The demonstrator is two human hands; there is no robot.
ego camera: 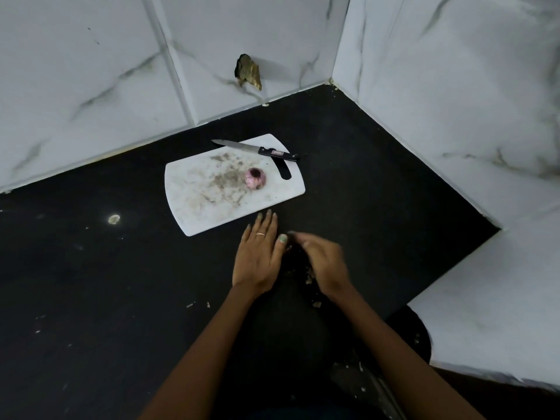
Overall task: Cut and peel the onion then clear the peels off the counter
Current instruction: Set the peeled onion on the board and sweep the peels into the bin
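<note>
Left hand (257, 253): flat on the black counter (91, 268), fingers straight and together, a ring on one finger, its thumb side set against a small dark heap of onion peels (295, 262); right hand (322, 260): blurred, fingers bent down over the same heap from the other side, and whether it grasps any peel cannot be told. Beyond the hands, white cutting board (194, 213): stained, carrying the peeled purple onion (256, 178) near its right end and a black-handled knife (257, 150) along its far edge. Loose peel scraps (316, 304): scattered on the counter near the right wrist.
</note>
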